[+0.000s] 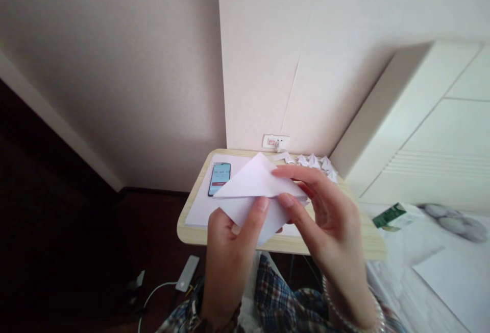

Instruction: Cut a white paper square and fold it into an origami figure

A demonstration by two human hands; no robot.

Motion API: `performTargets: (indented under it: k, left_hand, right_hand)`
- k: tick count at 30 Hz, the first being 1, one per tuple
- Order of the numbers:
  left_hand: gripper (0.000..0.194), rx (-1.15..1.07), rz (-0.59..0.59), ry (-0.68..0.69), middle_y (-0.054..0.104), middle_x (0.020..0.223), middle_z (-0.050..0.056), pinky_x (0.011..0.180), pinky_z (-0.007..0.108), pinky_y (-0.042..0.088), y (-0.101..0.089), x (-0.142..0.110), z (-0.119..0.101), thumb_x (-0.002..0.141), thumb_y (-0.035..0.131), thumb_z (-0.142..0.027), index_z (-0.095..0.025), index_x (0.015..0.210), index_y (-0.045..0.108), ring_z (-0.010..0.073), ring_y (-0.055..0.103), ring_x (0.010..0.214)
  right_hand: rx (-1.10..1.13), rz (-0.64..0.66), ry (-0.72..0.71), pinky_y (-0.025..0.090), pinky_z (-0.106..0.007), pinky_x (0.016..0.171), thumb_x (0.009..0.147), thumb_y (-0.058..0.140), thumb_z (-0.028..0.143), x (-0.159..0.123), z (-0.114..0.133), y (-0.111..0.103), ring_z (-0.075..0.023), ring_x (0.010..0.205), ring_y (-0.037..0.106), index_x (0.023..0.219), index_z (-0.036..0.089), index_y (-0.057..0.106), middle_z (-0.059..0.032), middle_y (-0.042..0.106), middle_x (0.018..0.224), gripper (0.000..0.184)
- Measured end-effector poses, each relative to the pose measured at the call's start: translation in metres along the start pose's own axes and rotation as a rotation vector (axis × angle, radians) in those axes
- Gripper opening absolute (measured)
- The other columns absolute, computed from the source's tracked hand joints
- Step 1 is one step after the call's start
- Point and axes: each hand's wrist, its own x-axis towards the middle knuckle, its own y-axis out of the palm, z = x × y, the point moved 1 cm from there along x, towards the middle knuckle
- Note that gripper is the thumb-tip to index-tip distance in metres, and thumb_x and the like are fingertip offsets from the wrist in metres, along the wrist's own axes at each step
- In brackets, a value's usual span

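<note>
Between my two hands is a folded sheet of white paper (250, 180), held up over the small table. It has a pointed top, a crease across the middle and a lower flap that narrows to a point. My left hand (233, 241) pinches its lower left part, thumb on the front and fingers behind. My right hand (325, 215) grips the right side, with the thumb near the crease and the index finger along the upper edge. The other right fingers are partly hidden behind the paper.
On the light wood table (367, 236) lie a stack of white paper (199, 205), a phone (220, 179) and several small folded paper pieces (314, 162). A wall socket (275, 142) sits behind. A green and white box (396, 216) rests on the bed at right; a power strip (187, 273) is below left.
</note>
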Motion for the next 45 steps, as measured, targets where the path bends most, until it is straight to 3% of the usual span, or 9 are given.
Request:
performTargets:
  k: [7, 16, 25, 32, 37, 41, 45]
  left_hand:
    - [0.029, 0.127, -0.043, 0.017, 0.080, 0.070, 0.006, 0.052, 0.028, 0.062, 0.010, 0.010, 0.006, 0.079, 0.076, -0.044, -0.016, 0.085, 0.080, 0.0220, 0.074, 0.057]
    - [0.028, 0.127, -0.172, 0.020, 0.079, 0.068, 0.006, 0.050, 0.025, 0.060, 0.031, 0.005, 0.004, 0.078, 0.077, -0.045, -0.017, 0.081, 0.081, 0.0205, 0.073, 0.054]
    - [0.031, 0.160, -0.260, 0.042, 0.081, 0.075, 0.006, 0.053, 0.023, 0.061, 0.004, 0.004, -0.002, 0.076, 0.080, -0.044, -0.014, 0.087, 0.080, 0.0196, 0.074, 0.060]
    - [0.019, 0.109, -0.089, -0.010, 0.078, 0.065, 0.005, 0.053, 0.024, 0.060, -0.017, 0.013, 0.000, 0.080, 0.078, -0.033, -0.015, 0.083, 0.080, 0.0202, 0.073, 0.055]
    - [0.021, 0.060, -0.041, -0.026, 0.078, 0.067, 0.006, 0.050, 0.023, 0.060, -0.017, 0.021, 0.005, 0.080, 0.077, -0.036, -0.015, 0.086, 0.080, 0.0201, 0.073, 0.054]
    - [0.030, -0.001, -0.077, -0.049, 0.078, 0.066, 0.007, 0.041, 0.023, 0.057, -0.013, 0.025, 0.009, 0.074, 0.082, -0.040, -0.014, 0.088, 0.079, 0.0194, 0.069, 0.045]
    - [0.027, 0.006, -0.115, -0.077, 0.076, 0.062, 0.006, 0.042, 0.022, 0.058, -0.011, 0.027, 0.011, 0.072, 0.083, -0.038, -0.013, 0.082, 0.078, 0.0196, 0.070, 0.045]
  right_hand:
    - [0.175, 0.113, 0.055, 0.058, -0.025, 0.061, 0.092, 0.064, 0.026, 0.013, -0.025, -0.001, -0.0172, 0.091, 0.064, 0.109, 0.034, 0.069, 0.0002, 0.070, 0.107, 0.019]
    - [0.166, 0.230, -0.017, 0.054, -0.025, 0.081, 0.092, 0.065, 0.023, 0.035, -0.033, -0.019, -0.0146, 0.100, 0.065, 0.109, 0.035, 0.068, 0.0037, 0.073, 0.109, 0.020]
    - [0.161, 0.263, -0.003, 0.053, -0.023, 0.079, 0.092, 0.064, 0.024, 0.027, -0.031, 0.005, -0.0138, 0.102, 0.065, 0.108, 0.034, 0.068, 0.0046, 0.073, 0.107, 0.019]
    - [0.100, 0.202, 0.027, 0.054, -0.025, 0.077, 0.093, 0.063, 0.023, 0.014, -0.024, 0.018, -0.0113, 0.086, 0.064, 0.109, 0.034, 0.067, 0.0061, 0.072, 0.105, 0.019]
    - [0.045, 0.147, 0.039, 0.055, -0.025, 0.079, 0.093, 0.063, 0.022, 0.013, -0.018, 0.016, -0.0103, 0.086, 0.064, 0.109, 0.033, 0.067, 0.0068, 0.071, 0.105, 0.020]
    - [0.025, 0.102, 0.049, 0.055, -0.020, 0.061, 0.092, 0.065, 0.023, 0.014, -0.017, 0.014, -0.0097, 0.079, 0.064, 0.108, 0.033, 0.069, 0.0063, 0.071, 0.101, 0.020]
    - [0.026, 0.071, 0.059, 0.053, -0.017, 0.051, 0.092, 0.066, 0.024, 0.014, -0.019, 0.016, -0.0091, 0.073, 0.063, 0.105, 0.031, 0.070, 0.0052, 0.071, 0.096, 0.016]
